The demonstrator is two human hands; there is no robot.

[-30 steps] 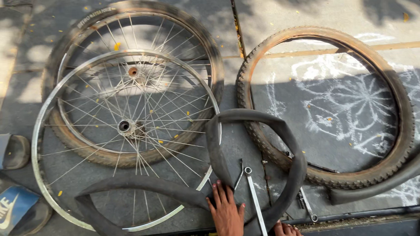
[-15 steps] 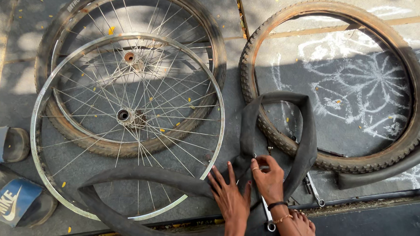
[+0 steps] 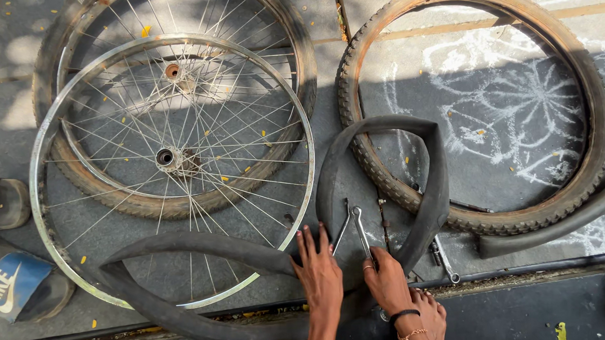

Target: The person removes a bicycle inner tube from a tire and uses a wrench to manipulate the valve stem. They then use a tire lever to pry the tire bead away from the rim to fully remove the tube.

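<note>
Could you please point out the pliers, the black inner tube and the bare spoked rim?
pliers [image 3: 355, 223]: head view, on the pivot.
black inner tube [image 3: 439, 178]: head view, right side of loop.
bare spoked rim [image 3: 308, 156]: head view, right edge.

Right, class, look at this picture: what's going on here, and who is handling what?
A person crouched on the pavement works on bicycle wheel parts. The left hand presses flat on a black inner tube that snakes across the ground. The right hand grips a metal plier-like tool lying inside the tube's loop. A bare spoked rim lies over another wheel at the left, and a worn tyre lies at the right over a chalk floor drawing.
</note>
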